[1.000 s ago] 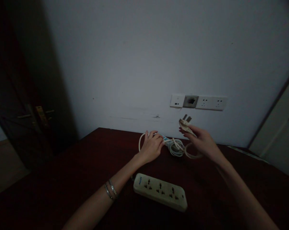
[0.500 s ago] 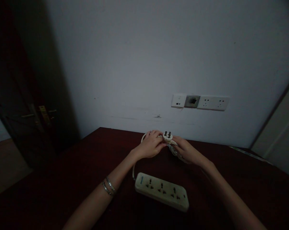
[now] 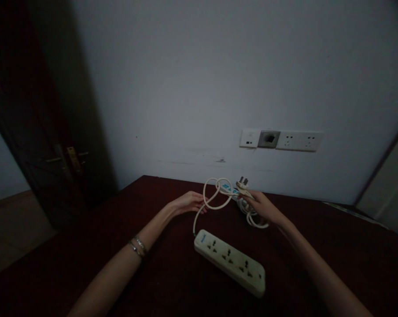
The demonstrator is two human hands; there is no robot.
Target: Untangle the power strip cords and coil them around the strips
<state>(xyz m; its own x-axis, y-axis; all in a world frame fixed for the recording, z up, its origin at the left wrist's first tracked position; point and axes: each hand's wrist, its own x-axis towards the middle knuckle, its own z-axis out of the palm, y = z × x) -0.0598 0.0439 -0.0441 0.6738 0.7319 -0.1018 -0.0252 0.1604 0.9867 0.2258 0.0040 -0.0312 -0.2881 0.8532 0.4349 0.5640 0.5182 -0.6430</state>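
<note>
My right hand [image 3: 260, 204] is closed round the white plug [image 3: 242, 188] and part of its cord, with the prongs pointing up. Loops of the pale cord [image 3: 219, 207] spread to the left of the plug, and more coils hang below my right fingers. My left hand [image 3: 190, 202] is at the left side of the loops, fingers stretched out and apart, the tips at or against the cord. Nearer to me lies the white power strip [image 3: 230, 262], its sockets facing up, the cord leaving its left end. A blue-and-white label [image 3: 228, 189] shows beside the plug.
The dark red table [image 3: 146, 264] reaches the wall. Wall sockets [image 3: 298, 141] and a grey outlet [image 3: 269, 139] sit above its back edge. On the left stands a dark door with a brass handle [image 3: 73, 159]. A pale panel [image 3: 390, 185] is on the right.
My left hand has moved left, away from the plug, and its fingers have spread. The cord loops now show between the hands. My right hand has shifted slightly right with the plug.
</note>
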